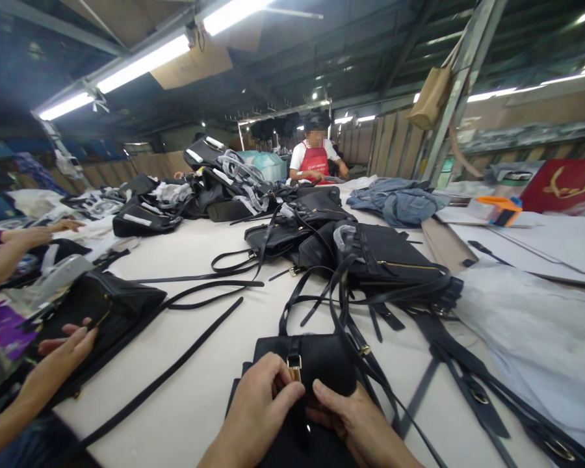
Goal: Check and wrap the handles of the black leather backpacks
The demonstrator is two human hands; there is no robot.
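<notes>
A black bag [322, 354] with a flap and a gold buckle [295, 368] lies at the near edge of the table. My left hand [260, 406] is at the buckle, thumb and forefinger pinched together on the bag's buckle strap, mostly hidden behind the fingers. My right hand [355, 416] grips the lower edge of the flap, its thumb on top and its fingers curled underneath. Long black straps run from the top of the bag toward a pile of other black bags [370, 257] just beyond it.
To the left, a co-worker's hand [71, 354] rests by another black bag [121, 302]; another person's arms [24, 244] reach in behind. A larger bag heap [219, 188], blue-grey cloth bundle [397, 200] and a person in a red apron [314, 162] are farther back. White sheeting [526, 338] lies right.
</notes>
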